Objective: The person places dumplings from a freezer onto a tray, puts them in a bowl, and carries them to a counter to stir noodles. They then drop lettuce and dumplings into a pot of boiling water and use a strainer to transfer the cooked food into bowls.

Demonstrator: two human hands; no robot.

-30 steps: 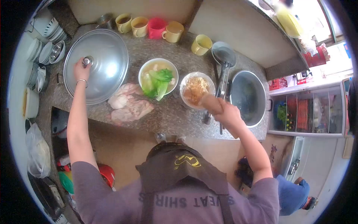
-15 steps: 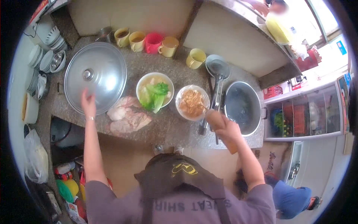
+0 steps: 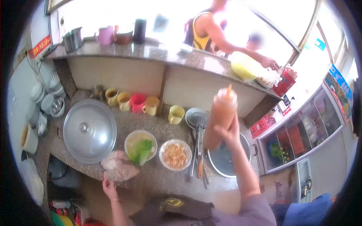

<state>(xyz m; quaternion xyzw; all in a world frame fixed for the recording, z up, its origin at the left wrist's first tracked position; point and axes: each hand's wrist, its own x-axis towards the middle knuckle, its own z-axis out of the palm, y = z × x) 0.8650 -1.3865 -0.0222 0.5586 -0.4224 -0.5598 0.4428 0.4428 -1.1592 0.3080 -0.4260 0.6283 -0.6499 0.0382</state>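
My right hand (image 3: pixel 230 132) is wrapped round a squeeze bottle (image 3: pixel 220 118) of brownish-orange sauce, held up with its nozzle on top. The bottle overlaps the large metal pot (image 3: pixel 239 164) in this view. My left hand (image 3: pixel 109 188) is low at the counter's front edge, fingers loosely bent and apart, just below a pale, pinkish piece of raw meat (image 3: pixel 120 167). Between the hands stand a bowl with green leaves in broth (image 3: pixel 141 147) and a white bowl of food topped with brown sauce (image 3: pixel 175 154).
A big round metal lid (image 3: pixel 90 132) covers the left counter. Cups (image 3: pixel 124 101) line the back wall, and a strainer (image 3: pixel 196 118) and long-handled utensils (image 3: pixel 200 158) lie by the pot. Behind the raised ledge (image 3: pixel 211 66) a person (image 3: pixel 211 32) reaches across. Another person in blue (image 3: pixel 307 211) is at lower right.
My right hand has raised the bottle from beside the sauced bowl and turned its nozzle upward. My left hand has moved off the lid toward the counter edge. The view has tilted up.
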